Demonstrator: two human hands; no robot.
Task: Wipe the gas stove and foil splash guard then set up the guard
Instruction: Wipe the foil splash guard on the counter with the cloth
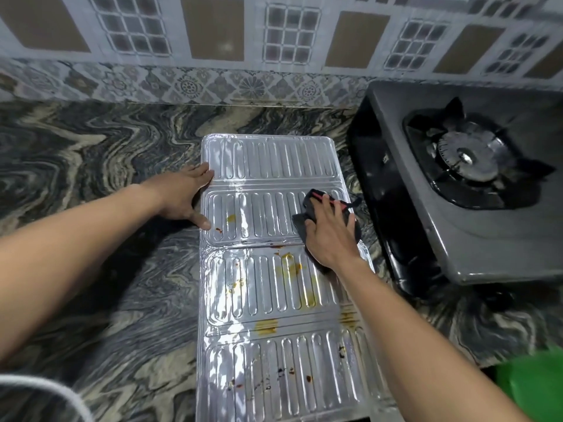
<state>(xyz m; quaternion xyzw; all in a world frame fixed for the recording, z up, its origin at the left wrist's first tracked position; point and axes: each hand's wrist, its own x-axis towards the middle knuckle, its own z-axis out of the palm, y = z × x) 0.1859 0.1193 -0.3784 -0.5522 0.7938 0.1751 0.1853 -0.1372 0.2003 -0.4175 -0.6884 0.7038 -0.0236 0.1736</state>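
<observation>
Foil splash guard (274,300) lies flat and unfolded on the marbled surface (106,284), with its near panels closest to the person and its far panel toward the tiled wall (274,41). The near panels carry yellow and dark red stains (the far panel looks clean). On the middle panel, near its right edge, the right hand (330,236) presses flat with spread fingers on a dark cloth (313,205) that has a red stripe; it does not clamp the cloth, only pushes it against the foil. The left hand (182,196) rests open at the left edge of the guard, fingers touching the rim, holding nothing. Just beside the guard, to the right, stands the gas stove (457,239), with its burner (469,156) uncovered.
</observation>
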